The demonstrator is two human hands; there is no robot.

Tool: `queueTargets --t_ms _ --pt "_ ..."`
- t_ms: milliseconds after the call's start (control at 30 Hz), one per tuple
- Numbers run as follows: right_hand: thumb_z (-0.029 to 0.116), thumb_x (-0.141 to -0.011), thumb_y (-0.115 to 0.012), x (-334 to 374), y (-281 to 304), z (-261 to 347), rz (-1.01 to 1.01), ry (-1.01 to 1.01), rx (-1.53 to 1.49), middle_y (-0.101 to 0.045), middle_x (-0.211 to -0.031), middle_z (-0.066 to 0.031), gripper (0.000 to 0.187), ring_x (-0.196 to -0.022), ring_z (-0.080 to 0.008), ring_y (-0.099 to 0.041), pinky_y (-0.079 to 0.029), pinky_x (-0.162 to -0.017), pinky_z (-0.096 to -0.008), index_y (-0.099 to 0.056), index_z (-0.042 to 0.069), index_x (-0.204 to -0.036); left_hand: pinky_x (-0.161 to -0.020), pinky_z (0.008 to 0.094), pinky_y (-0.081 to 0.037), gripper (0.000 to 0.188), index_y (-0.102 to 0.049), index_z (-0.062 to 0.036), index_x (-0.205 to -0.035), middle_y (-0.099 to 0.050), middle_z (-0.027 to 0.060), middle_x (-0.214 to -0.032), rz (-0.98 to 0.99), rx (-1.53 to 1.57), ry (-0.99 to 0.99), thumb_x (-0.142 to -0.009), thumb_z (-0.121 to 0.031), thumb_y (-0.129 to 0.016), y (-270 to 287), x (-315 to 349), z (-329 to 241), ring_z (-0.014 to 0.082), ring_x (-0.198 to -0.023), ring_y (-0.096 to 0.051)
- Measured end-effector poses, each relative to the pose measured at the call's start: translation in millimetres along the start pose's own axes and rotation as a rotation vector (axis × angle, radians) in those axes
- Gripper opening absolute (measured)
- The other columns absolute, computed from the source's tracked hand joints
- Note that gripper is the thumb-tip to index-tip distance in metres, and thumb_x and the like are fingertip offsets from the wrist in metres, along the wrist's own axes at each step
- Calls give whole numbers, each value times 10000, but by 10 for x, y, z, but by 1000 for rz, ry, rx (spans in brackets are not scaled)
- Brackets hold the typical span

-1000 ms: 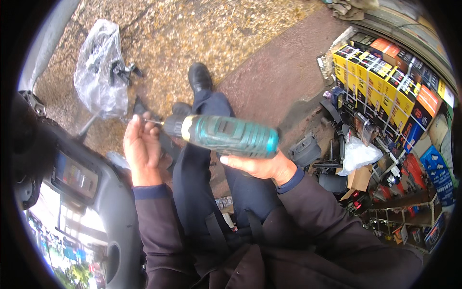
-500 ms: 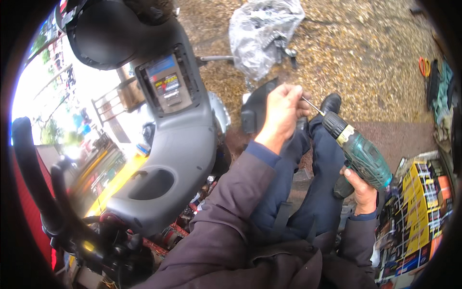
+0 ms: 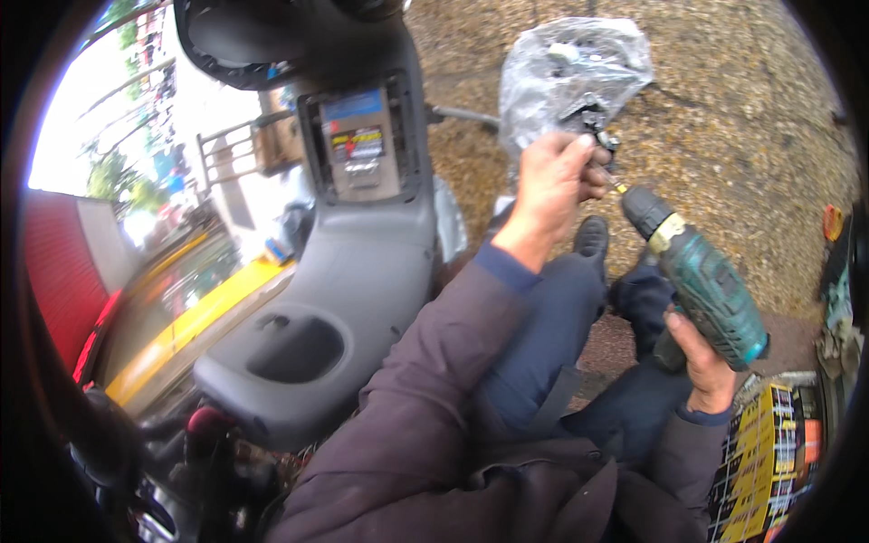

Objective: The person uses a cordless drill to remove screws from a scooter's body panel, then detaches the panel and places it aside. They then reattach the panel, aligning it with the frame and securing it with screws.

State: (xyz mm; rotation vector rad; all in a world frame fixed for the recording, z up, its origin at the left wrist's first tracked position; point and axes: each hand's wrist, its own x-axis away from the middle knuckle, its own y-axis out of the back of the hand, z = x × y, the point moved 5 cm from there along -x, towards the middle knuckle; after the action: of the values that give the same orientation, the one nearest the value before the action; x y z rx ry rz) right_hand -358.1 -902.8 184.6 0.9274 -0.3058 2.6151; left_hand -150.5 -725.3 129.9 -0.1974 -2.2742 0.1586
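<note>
My right hand (image 3: 704, 364) is wrapped around the handle of a green and black cordless drill (image 3: 711, 285). The drill points up and to the left. A thin bit (image 3: 620, 188) sticks out of its black chuck. At the bit's tip, the fingers of my left hand (image 3: 559, 181) are pinched together; what lies between them, if anything, is too small to make out. Just beyond that hand is a clear plastic bag (image 3: 570, 77) with dark small parts at its near edge. To the left stands a grey plastic scooter body (image 3: 376, 258) with a battery (image 3: 358, 145) in its opening.
Yellow and black boxes (image 3: 756, 452) are stacked at the lower right. Orange-handled scissors (image 3: 833, 222) lie at the right edge on the pebbled ground (image 3: 751, 118). Dark handlebar parts (image 3: 109, 452) fill the lower left. A red wall (image 3: 68, 281) and a yellow bar (image 3: 199, 330) show beyond.
My view has shifted, and my feet have moved. Both hands and the drill are now nearer the plastic bag, with the left fingers still pinched at the bit's tip.
</note>
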Motion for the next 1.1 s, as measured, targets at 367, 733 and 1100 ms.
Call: queueTargets --t_ms 367,733,1100 --pt "-5 -793 -720 -454 229 2 32 82 82 -694 -956 -80 340 -856 -177 -647 -508 -789 -315 -661 -5 -1128 -460 224 -485 160 -562 -11 -950 -681 103 -832 101 37 -131 -957 -161 -618 -382 -509 249 75 -571 -557" --pt "81 -781 -761 -875 240 -99 141 -132 -50 -700 -915 -95 318 -825 -202 -667 -527 -797 -337 -674 -14 -1071 -565 318 -522 164 -582 -27 -996 -647 60 -841 -170 176 -213 -952 -178 -628 -151 -377 43 139 -670 -603" --pt "101 -748 -752 212 603 -192 234 -371 -288 -681 -887 -120 441 -767 -225 -659 -534 -739 -351 -618 -20 -1151 -597 250 -448 137 -643 -88 -1018 -643 40 -897 -286 468 28 -937 -199 -653 -64 941 565 125 -721 -550"
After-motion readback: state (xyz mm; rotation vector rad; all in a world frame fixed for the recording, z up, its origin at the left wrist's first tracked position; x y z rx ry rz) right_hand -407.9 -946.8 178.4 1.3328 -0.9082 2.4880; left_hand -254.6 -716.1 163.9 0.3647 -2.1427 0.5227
